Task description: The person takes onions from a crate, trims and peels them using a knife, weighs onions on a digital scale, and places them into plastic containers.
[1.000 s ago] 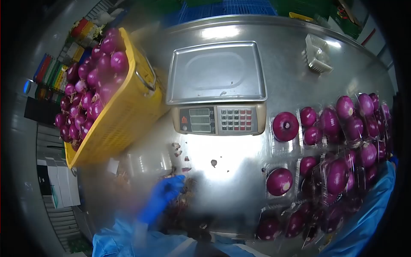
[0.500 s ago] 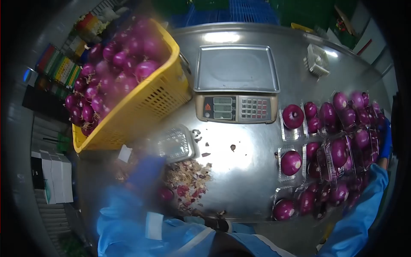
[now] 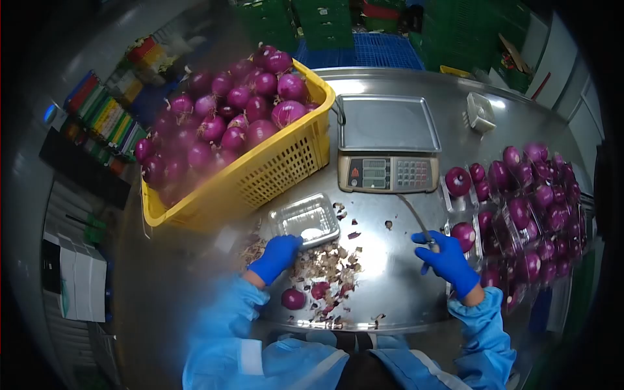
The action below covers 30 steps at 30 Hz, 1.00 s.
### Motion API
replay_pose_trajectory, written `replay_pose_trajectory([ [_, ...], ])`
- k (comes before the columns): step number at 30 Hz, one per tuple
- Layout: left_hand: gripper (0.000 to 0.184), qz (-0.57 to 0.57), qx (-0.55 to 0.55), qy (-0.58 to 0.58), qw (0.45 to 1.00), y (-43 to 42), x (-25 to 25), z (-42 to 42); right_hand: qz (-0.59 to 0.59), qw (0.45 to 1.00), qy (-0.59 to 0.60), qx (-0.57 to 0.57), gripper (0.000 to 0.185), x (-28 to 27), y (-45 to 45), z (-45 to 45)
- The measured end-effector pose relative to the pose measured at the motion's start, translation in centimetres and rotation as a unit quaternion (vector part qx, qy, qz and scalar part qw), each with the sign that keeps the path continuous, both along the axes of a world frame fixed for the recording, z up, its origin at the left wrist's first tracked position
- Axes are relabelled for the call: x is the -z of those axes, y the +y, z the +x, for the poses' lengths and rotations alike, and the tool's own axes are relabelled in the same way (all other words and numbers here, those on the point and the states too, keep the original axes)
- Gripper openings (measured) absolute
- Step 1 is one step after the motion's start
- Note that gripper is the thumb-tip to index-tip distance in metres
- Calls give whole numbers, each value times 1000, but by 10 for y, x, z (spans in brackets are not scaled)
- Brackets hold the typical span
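My left hand [image 3: 275, 259], in a blue glove, rests at the near edge of a clear plastic tray [image 3: 304, 220]; its fingers are closed, and whether they grip the tray is too small to tell. Dry onion skins [image 3: 328, 266] lie just right of that hand, and a single red onion [image 3: 293, 299] sits below it. In my right hand [image 3: 448, 259], also gloved in blue, is a knife [image 3: 416, 216] with its thin blade pointing up and left towards the scale [image 3: 389, 172]. Packed onions [image 3: 463, 235] in clear trays are close to the right hand.
A yellow crate [image 3: 279, 170] heaped with red onions [image 3: 240, 97] stands at the left, tilted. More packed onions [image 3: 545, 195] fill the table's right side. Clear empty trays [image 3: 480, 114] are stacked at the back right. Blue and green crates [image 3: 324, 23] stand beyond the table.
My right hand has come from the far right packs to the middle right and now has the knife. My left hand has moved to the clear tray. The view has shifted, showing more background.
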<state>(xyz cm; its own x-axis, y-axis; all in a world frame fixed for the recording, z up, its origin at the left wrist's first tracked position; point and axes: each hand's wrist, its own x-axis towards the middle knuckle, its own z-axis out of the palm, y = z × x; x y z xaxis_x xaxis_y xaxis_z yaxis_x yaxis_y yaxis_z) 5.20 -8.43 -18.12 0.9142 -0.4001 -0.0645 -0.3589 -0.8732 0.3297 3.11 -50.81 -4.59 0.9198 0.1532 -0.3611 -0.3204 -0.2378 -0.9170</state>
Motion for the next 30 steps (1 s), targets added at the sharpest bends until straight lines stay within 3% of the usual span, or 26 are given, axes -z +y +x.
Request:
replay_pose_trajectory([
  [3, 21, 48, 0, -9, 999, 2, -3, 8, -35, 998, 18, -51, 34, -2, 42, -8],
  [7, 8, -52, -28, -49, 997, 2, -24, 9, -17, 997, 17, -70, 34, 12, 80, -13],
  [10, 12, -213, -33, -39, 976, 0, -39, 3, -26, 998, 12, -48, 37, 5, 105, -16],
  [13, 11, -83, 37, -226, 970, -5, -58, -8, 29, 998, -54, 25, 49, 19, 119, -19],
  [14, 11, -168, 82, -245, 952, -11, -72, -15, 11, 998, -40, 54, 51, 20, 122, -19],
  [16, 15, -185, 118, -270, 937, -26, -67, -31, -20, 994, -14, 103, 56, 25, 125, -19],
  [17, 19, -133, 132, -248, 950, -34, -66, -39, -57, 991, -7, 121, 55, 32, 124, -20],
  [19, 23, -134, 176, -192, 956, -51, -52, -48, -147, 980, -97, 95, 42, 66, 111, -25],
  [20, 22, -175, 193, -179, 949, -58, -50, -49, -140, 981, -85, 108, 37, 80, 106, -32],
  [21, 36, -55, 214, -108, 969, -62, -39, -50, -134, 981, -73, 123, 31, 92, 99, -40],
  [23, 51, -216, 211, -153, 941, -64, -100, -49, -144, 974, -63, 165, 27, 104, 83, -56],
  [25, 64, -242, 134, -101, 956, -36, -135, -35, -162, 959, -60, 227, 25, 121, 59, -77],
  [26, 63, -303, 103, -129, 939, -15, -147, -20, -158, 954, -22, 254, 25, 137, 42, -88],
  [28, 55, -229, -10, -303, 925, 32, -163, 5, -182, 943, -5, 279, 25, 165, 16, -110],
  [29, 52, -295, -148, -232, 915, 43, -191, 6, -212, 936, -27, 278, 26, 176, 7, -118],
  [30, 54, -324, -184, -270, 888, 71, -186, 25, -234, 936, -20, 261, 30, 185, -2, -124],
])
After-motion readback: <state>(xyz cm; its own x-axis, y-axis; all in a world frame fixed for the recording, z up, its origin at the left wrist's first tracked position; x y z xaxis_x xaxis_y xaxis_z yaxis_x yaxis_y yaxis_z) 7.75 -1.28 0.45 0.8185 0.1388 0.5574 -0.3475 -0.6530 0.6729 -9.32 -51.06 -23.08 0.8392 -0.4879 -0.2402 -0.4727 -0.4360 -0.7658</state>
